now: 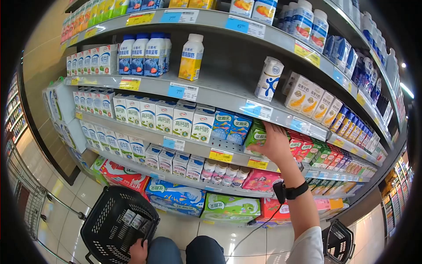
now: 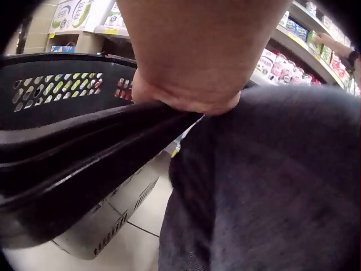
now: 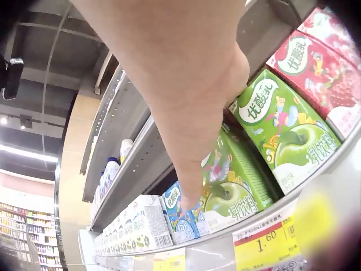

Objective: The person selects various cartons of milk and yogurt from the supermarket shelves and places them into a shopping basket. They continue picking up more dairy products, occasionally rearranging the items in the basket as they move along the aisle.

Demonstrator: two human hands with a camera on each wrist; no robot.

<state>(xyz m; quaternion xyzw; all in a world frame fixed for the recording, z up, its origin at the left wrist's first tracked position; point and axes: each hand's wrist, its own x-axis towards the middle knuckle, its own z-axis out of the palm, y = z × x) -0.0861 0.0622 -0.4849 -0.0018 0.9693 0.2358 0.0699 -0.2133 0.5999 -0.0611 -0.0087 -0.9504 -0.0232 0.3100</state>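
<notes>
My right hand (image 1: 277, 143) reaches onto a middle shelf and grips a green yogurt-drink carton (image 1: 254, 134), thumb at its left side and fingers over its top. In the right wrist view this carton (image 3: 228, 197) leans out of line beside a second green carton (image 3: 285, 130) with an apple picture. Blue drink cartons (image 1: 231, 126) stand just left of it. Low at the left, my left hand (image 1: 138, 252) holds the rim of a black shopping basket (image 1: 93, 226); its fingertips are hidden. A few small white packs (image 1: 135, 220) lie inside the basket.
White milk cartons (image 1: 182, 121) line the shelf to the left, red cartons (image 1: 301, 149) to the right. A shelf edge with price tags (image 1: 259, 108) runs above my right hand. Big boxes (image 1: 231, 207) stand at floor level. A metal cart (image 1: 33, 207) is at far left.
</notes>
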